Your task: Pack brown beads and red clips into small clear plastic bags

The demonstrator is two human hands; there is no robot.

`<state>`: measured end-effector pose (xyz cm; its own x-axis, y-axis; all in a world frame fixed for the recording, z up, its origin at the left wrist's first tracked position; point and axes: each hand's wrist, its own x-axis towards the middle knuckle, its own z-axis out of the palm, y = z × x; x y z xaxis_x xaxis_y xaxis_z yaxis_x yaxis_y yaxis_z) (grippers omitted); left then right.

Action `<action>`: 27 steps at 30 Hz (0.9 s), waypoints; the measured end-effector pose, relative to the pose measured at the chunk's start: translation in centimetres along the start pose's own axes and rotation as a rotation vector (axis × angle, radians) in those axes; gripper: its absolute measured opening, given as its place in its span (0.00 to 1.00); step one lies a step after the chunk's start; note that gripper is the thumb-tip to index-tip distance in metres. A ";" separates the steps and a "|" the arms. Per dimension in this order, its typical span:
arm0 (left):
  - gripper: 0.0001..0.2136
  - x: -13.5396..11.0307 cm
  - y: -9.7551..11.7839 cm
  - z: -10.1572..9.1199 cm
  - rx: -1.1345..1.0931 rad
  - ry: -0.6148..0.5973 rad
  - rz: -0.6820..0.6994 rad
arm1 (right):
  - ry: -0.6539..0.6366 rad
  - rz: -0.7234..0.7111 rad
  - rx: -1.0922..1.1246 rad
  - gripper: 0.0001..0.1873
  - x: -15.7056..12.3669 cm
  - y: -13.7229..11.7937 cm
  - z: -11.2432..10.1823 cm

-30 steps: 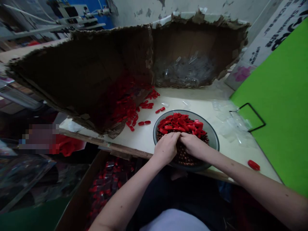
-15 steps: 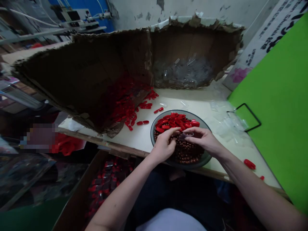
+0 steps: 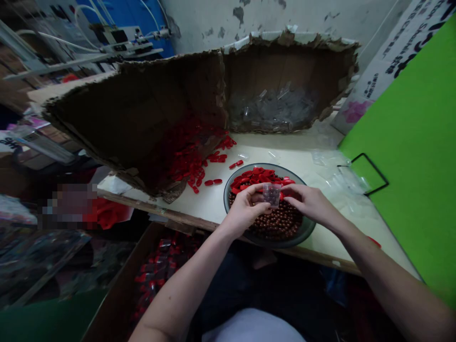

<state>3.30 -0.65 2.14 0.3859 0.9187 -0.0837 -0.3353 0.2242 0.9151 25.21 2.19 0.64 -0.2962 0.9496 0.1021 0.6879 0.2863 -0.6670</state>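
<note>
My left hand (image 3: 245,209) grips a small clear plastic container (image 3: 271,195) between thumb and fingers, above a grey bowl (image 3: 309,223). Dark round shapes show through the container's wall; whether they are inside or behind it, I cannot tell. Just to the right, my right hand (image 3: 311,202) hovers over the bowl's right side, thumb and forefinger apart, with no object visible in its grasp. Glossy brown balls (image 3: 278,223) fill the bowl's near part, and red plastic caps (image 3: 258,175) are heaped at its far side.
A torn cardboard box (image 3: 142,95) holds spilled red pieces (image 3: 192,147) on the left and clear containers (image 3: 278,107) at the back. Clear pieces (image 3: 342,180) lie on the white table (image 3: 199,209) beside a green panel (image 3: 409,156). Below left, a carton holds red-capped containers (image 3: 156,266).
The clear container has passed from my right hand into my left and is turned more upright. My right hand has let go and moved slightly right. The view has shifted a little.
</note>
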 end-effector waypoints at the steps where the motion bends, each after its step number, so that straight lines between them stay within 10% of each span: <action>1: 0.23 -0.1 0.1 0.1 -0.015 0.001 -0.001 | -0.002 -0.007 -0.105 0.12 0.1 0.4 0.4; 9: 0.25 -0.5 0.4 -0.2 -0.059 0.021 -0.008 | -0.313 -0.030 -0.201 0.08 0.3 1.1 3.5; 17: 0.25 -0.7 0.6 -0.4 -0.055 0.005 -0.004 | -0.329 -0.045 -0.239 0.08 0.4 0.5 3.3; 27: 0.22 -0.4 -0.2 -0.4 0.048 -0.017 -0.015 | 0.148 -0.029 0.213 0.13 0.3 -5.4 -1.4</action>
<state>2.86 -0.96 1.79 0.4052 0.9097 -0.0908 -0.2878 0.2212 0.9318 22.36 1.11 5.28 -0.2028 0.9541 0.2202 0.5211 0.2956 -0.8007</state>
